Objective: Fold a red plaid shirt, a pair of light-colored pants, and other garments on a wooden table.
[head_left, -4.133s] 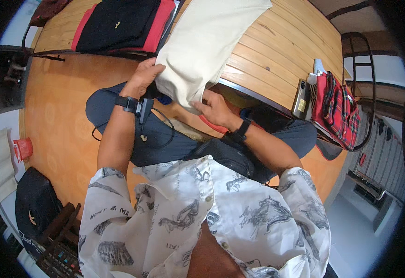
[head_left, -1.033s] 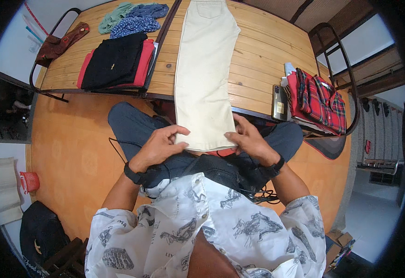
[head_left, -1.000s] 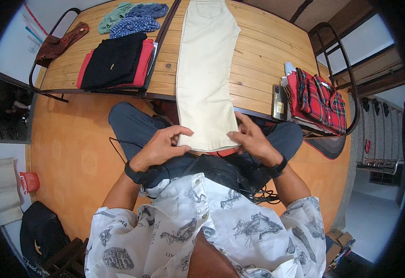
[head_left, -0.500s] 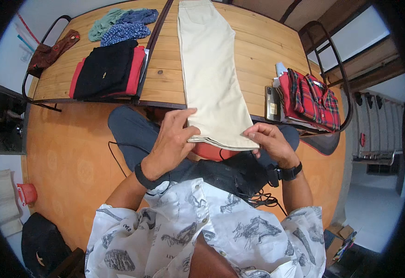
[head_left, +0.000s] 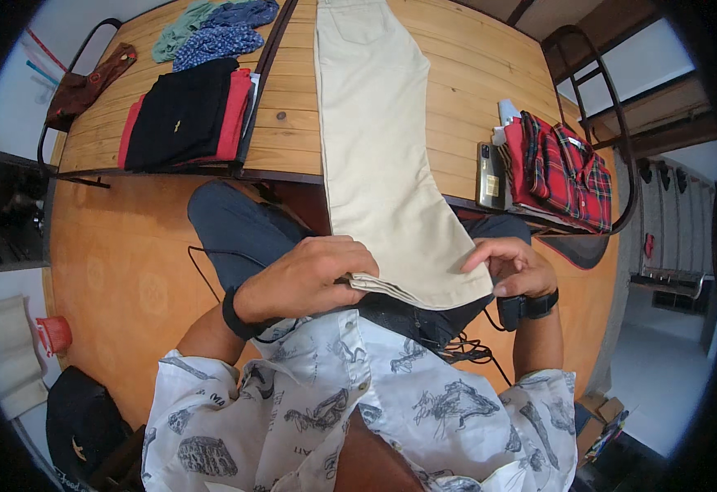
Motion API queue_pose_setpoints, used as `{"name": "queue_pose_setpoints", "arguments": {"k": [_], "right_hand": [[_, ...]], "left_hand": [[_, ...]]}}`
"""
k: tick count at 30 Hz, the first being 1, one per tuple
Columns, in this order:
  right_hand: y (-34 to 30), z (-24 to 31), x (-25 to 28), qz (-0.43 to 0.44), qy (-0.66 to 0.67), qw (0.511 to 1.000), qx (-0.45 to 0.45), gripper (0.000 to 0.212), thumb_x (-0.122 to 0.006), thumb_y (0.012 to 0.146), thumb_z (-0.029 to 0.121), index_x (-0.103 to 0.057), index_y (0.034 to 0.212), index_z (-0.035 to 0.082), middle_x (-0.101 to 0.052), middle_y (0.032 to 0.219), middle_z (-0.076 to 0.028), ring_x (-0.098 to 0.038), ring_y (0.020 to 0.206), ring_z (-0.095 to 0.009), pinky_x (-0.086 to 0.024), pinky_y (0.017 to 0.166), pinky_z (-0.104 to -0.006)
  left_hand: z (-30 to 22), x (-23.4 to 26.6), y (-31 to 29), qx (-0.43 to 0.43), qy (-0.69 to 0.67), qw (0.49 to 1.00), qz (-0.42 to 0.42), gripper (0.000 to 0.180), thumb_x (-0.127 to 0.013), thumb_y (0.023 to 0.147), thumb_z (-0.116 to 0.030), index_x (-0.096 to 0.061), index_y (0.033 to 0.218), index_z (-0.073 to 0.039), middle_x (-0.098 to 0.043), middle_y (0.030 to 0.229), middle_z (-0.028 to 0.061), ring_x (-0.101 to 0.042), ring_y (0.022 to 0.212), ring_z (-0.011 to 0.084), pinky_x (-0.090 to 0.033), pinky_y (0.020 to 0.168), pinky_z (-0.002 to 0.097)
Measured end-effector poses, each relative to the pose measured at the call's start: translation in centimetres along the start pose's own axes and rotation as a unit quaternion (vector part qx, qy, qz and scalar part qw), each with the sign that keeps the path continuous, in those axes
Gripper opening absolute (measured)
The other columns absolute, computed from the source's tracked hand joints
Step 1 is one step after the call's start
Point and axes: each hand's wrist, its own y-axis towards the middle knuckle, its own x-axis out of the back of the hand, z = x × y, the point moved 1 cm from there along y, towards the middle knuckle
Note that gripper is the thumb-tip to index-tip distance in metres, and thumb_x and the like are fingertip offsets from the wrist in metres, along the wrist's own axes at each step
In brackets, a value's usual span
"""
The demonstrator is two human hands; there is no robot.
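Note:
A pair of cream trousers [head_left: 383, 148], folded lengthwise, stretches from the wooden table toward my lap, its hem end hanging past the table's near edge. My left hand [head_left: 313, 275] is closed on the left corner of the hem, fingers over the cloth. At the right corner of the hem, my right hand [head_left: 514, 266] pinches the cloth between thumb and fingers. The far end of the trousers, with a back pocket visible, lies flat and runs out at the top of the view.
The slatted wooden table [head_left: 465, 98] has a dark metal frame. Folded black and red clothes [head_left: 180, 115] lie at left, beyond them crumpled blue and green cloths [head_left: 219, 37]. At right a phone [head_left: 490, 176] sits beside a pile with a red plaid shirt [head_left: 572, 172]. Cables [head_left: 469, 351] lie near my lap.
Both hands have drawn the hem end of the trousers toward my body and slightly right. The cloth now hangs further past the table edge, its leg more curved.

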Motion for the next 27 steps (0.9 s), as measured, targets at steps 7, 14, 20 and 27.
{"name": "queue_pose_setpoints", "arguments": {"k": [7,14,20,27], "right_hand": [[2.8,1.3,1.4,-0.242,-0.188,0.951,0.037,0.035,-0.068,0.077,0.004,-0.063,0.111,-0.002,-0.067,0.095,-0.011,-0.068,0.071,-0.020,-0.055,0.064,-0.0311],[13.0,5.7,4.3,-0.331,-0.316,0.888,0.039,0.017,-0.065,0.096,0.022,-0.063,0.092,0.005,-0.055,0.071,0.002,-0.053,0.057,-0.009,-0.042,0.050,-0.0254],[22.0,4.9,9.5,-0.380,-0.205,0.896,0.100,0.018,-0.066,0.095,0.023,-0.061,0.086,0.008,-0.056,0.070,0.002,-0.052,0.056,-0.009,-0.041,0.050,-0.0255],[26.3,2.1,12.9,-0.445,-0.155,0.876,0.106,0.020,-0.065,0.095,0.021,-0.060,0.082,0.006,-0.059,0.069,-0.002,-0.054,0.055,-0.012,-0.044,0.049,-0.0278]], "left_hand": [[0.9,2.6,2.5,0.137,-0.086,0.982,-0.099,0.015,-0.072,0.085,-0.005,-0.067,0.099,0.000,-0.067,0.088,0.0048,-0.064,0.084,0.0126,-0.051,0.077,0.0294],[9.1,7.3,8.4,0.120,-0.197,0.939,-0.255,0.021,-0.066,0.097,-0.015,-0.064,0.109,0.003,-0.067,0.096,0.0011,-0.060,0.085,0.0087,-0.050,0.075,0.0261],[17.3,9.5,12.4,0.111,-0.211,0.899,-0.368,0.021,-0.066,0.097,-0.012,-0.065,0.112,0.003,-0.070,0.099,0.0037,-0.062,0.084,0.0095,-0.051,0.075,0.0269],[23.9,9.8,14.2,0.181,-0.143,0.891,-0.391,0.028,-0.069,0.093,-0.014,-0.063,0.112,0.005,-0.070,0.101,0.0065,-0.062,0.087,0.0120,-0.051,0.079,0.0273]]}}
